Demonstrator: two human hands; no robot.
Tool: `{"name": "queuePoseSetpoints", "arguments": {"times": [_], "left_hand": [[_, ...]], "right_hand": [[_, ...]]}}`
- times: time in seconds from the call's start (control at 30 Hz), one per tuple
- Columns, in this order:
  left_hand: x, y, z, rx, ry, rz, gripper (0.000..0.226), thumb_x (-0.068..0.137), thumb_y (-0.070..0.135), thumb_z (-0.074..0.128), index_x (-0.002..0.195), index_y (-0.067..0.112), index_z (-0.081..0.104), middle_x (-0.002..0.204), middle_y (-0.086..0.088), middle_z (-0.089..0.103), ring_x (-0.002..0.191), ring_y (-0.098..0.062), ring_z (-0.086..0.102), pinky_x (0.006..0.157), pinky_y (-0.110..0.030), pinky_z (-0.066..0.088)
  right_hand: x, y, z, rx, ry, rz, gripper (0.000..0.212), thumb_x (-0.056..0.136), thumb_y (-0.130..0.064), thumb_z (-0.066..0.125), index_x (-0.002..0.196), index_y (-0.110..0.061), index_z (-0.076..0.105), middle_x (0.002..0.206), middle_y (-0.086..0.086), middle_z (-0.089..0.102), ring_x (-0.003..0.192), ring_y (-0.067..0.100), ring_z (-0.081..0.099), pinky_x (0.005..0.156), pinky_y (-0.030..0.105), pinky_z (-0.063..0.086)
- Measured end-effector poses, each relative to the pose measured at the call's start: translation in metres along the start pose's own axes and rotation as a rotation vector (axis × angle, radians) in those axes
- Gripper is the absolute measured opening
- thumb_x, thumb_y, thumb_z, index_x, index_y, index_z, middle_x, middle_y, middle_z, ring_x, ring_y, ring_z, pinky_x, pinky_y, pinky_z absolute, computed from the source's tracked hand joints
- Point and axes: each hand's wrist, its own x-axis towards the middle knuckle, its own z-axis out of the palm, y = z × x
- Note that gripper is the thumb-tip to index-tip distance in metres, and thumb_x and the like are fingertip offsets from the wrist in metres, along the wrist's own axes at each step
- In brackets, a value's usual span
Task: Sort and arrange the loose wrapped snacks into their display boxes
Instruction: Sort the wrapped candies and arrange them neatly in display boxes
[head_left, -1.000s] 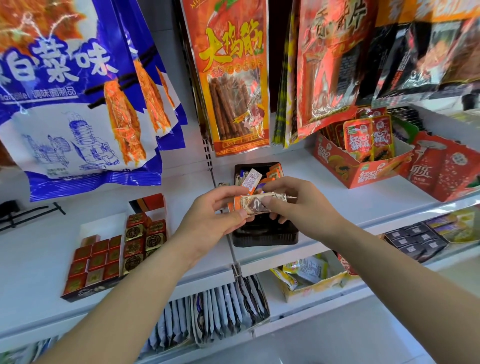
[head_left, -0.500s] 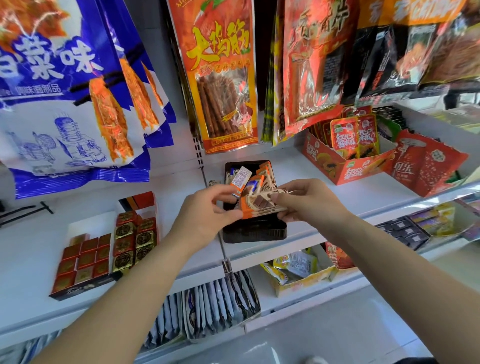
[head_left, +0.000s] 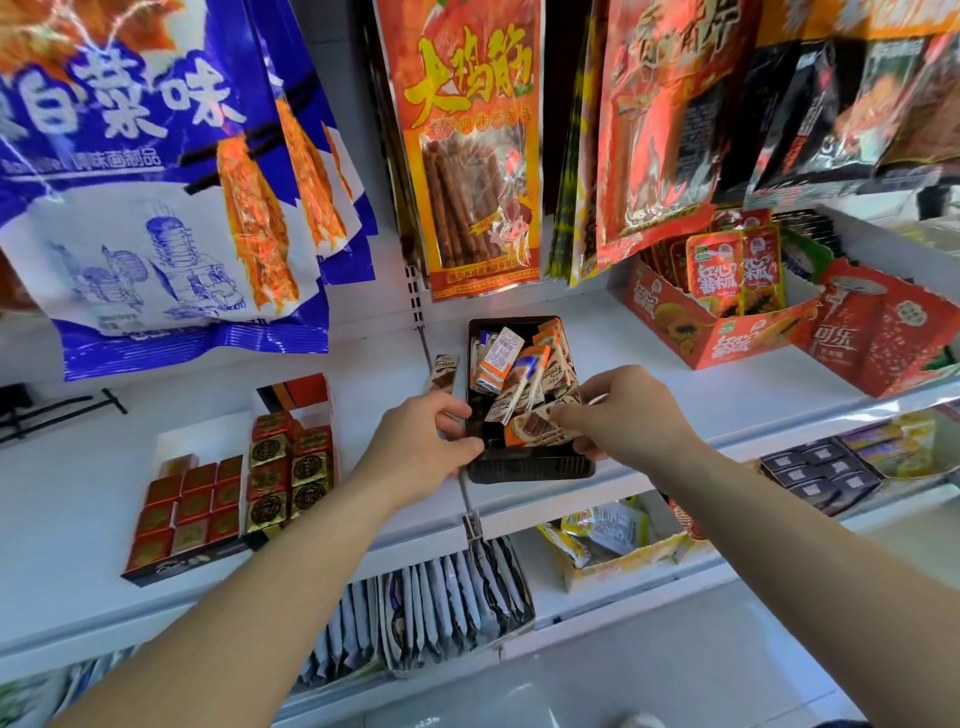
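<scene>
Both hands dropped from mid-air to the shallow black plastic display tray (head_left: 530, 470) on the white shelf (head_left: 597, 338). Right hand (head_left: 631, 415) grip pinches the small orange-and-brown wrapped snack bars (head_left: 535, 428), low over the tray's front, long axis roughly left-right. Left hand (head_left: 423, 447) grip curls on the tray's left front corner, nothing else held. Right hand nearer the pile. Count: one tray, about ten loose bars inside, exact number unclear, plus one brown-and-white bar (head_left: 444, 373) outside, just left of tray.

The right hand (head_left: 631, 415) hides the black tray's (head_left: 530, 467) near right corner; small wrapper print is unreadable.
</scene>
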Motion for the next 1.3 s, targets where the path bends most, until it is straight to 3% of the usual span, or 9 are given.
{"name": "queuePoseSetpoints", "arguments": {"times": [0.13,0.27,0.43,0.6,0.77,0.9,1.0,1.13,1.3], "left_hand": [[-0.001,0.002,0.001,-0.003,-0.019,0.006,0.037,0.085,0.019,0.076,0.119,0.021,0.062,0.100,0.005,0.068,0.071,-0.015,0.071,0.068,-0.025,0.060],[0.000,0.001,0.002,0.008,-0.017,0.021,0.041,0.082,0.022,0.078,0.121,0.021,0.064,0.101,0.005,0.070,0.081,-0.014,0.069,0.081,-0.035,0.060],[0.002,-0.001,0.002,0.030,-0.016,0.037,0.042,0.082,0.024,0.078,0.121,0.022,0.064,0.102,0.006,0.069,0.083,-0.011,0.068,0.083,-0.034,0.059],[0.001,0.000,0.002,0.093,-0.004,0.057,0.041,0.083,0.027,0.077,0.122,0.023,0.063,0.105,0.007,0.069,0.083,0.001,0.061,0.066,-0.005,0.043],[0.001,0.000,0.003,0.135,0.015,0.068,0.040,0.085,0.031,0.075,0.122,0.026,0.064,0.106,0.009,0.069,0.086,0.003,0.057,0.061,0.001,0.033],[0.005,0.000,0.007,0.160,0.065,0.091,0.033,0.085,0.036,0.073,0.116,0.027,0.067,0.102,0.012,0.067,0.088,0.001,0.059,0.074,-0.014,0.046],[0.009,0.005,0.011,0.173,0.132,0.124,0.026,0.086,0.036,0.072,0.110,0.027,0.067,0.097,0.013,0.063,0.087,-0.004,0.059,0.078,-0.031,0.054],[0.021,0.012,0.017,0.153,0.250,0.149,0.022,0.089,0.038,0.068,0.107,0.028,0.061,0.096,0.010,0.061,0.084,-0.007,0.057,0.072,-0.032,0.053],[0.040,0.021,0.025,0.124,0.336,0.085,0.030,0.090,0.052,0.060,0.111,0.030,0.060,0.101,0.008,0.059,0.090,-0.010,0.058,0.070,-0.030,0.049]], "right_hand": [[-0.004,-0.014,0.013,-0.130,0.007,-0.037,0.036,0.082,-0.023,0.072,0.096,0.009,0.065,0.070,0.020,0.073,0.065,0.034,0.071,0.063,0.047,0.061],[-0.005,-0.012,0.010,-0.284,0.027,-0.097,0.034,0.089,-0.034,0.064,0.090,0.000,0.068,0.073,0.019,0.071,0.065,0.034,0.069,0.065,0.046,0.060],[-0.005,-0.007,0.008,-0.392,0.074,-0.178,0.034,0.098,-0.023,0.051,0.078,-0.004,0.070,0.071,0.014,0.068,0.060,0.029,0.064,0.052,0.032,0.052],[-0.007,-0.007,0.012,-0.489,0.174,-0.222,0.023,0.095,-0.028,0.058,0.088,-0.013,0.073,0.078,0.012,0.070,0.065,0.029,0.064,0.061,0.039,0.058],[-0.006,0.002,0.007,-0.468,0.180,-0.214,0.005,0.088,-0.028,0.069,0.085,-0.024,0.068,0.083,0.004,0.069,0.077,0.029,0.064,0.066,0.038,0.057],[-0.006,0.009,0.009,-0.573,0.152,-0.234,0.007,0.089,-0.034,0.065,0.084,-0.030,0.066,0.089,-0.006,0.061,0.080,0.022,0.059,0.059,0.028,0.042],[-0.003,0.012,0.008,-0.564,0.119,-0.220,0.006,0.090,-0.036,0.064,0.088,-0.032,0.069,0.088,-0.007,0.067,0.080,0.021,0.062,0.059,0.027,0.044],[0.003,0.011,0.001,-0.523,0.051,-0.199,0.008,0.087,-0.037,0.068,0.080,-0.033,0.069,0.082,-0.010,0.066,0.079,0.018,0.063,0.062,0.029,0.050],[0.020,0.004,-0.004,-0.410,0.214,-0.218,0.010,0.084,-0.038,0.065,0.077,-0.032,0.064,0.074,-0.012,0.065,0.076,0.019,0.062,0.059,0.028,0.045]]}}
